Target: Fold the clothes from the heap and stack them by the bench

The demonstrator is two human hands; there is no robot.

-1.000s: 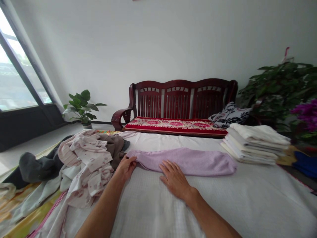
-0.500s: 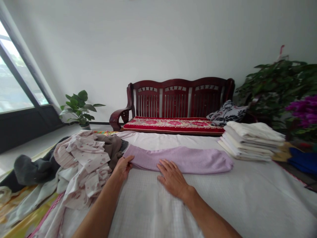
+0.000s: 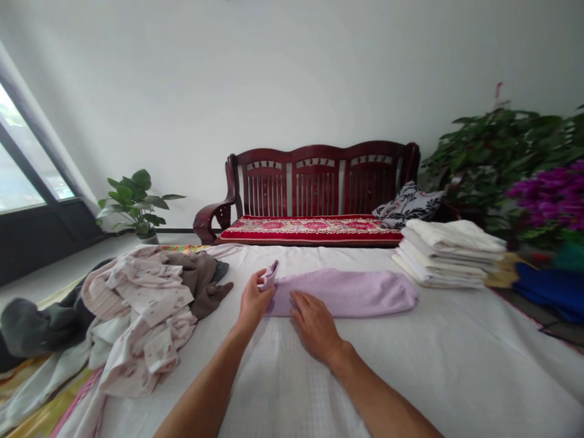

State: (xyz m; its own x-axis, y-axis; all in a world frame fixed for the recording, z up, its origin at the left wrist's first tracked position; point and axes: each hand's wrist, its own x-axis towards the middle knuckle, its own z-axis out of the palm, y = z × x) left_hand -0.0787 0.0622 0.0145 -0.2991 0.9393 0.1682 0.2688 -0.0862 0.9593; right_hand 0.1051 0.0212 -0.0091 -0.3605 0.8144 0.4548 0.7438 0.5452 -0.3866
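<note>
- The left hand (image 3: 252,299) pinches the left end of the lilac garment (image 3: 347,292) between thumb and fingers and holds that end lifted off the surface, curled toward the middle. The right hand (image 3: 314,324) lies flat, fingers spread, palm down on the near edge of the same garment just right of the lifted end.
- The white-covered table (image 3: 410,371) carries everything. Its near half, in front of both forearms and out to the right, is bare cloth with plenty of open room; its right edge runs diagonally at the far right of the view.
- The heap of unfolded clothes (image 3: 141,310), pink-patterned and brown pieces on top, sits on the left part of the table and spills over its left edge. It lies near the left hand with a strip of bare cloth between.
- The lilac garment is folded into a long narrow band across the middle of the table, its right end rounded and stopping short of the stack.
- The stack of folded white clothes (image 3: 449,258) sits at the far right, just beyond the garment's right end, close to the table's far edge.
- A red wooden bench (image 3: 319,188) stands behind the table's far edge, against the wall.
</note>
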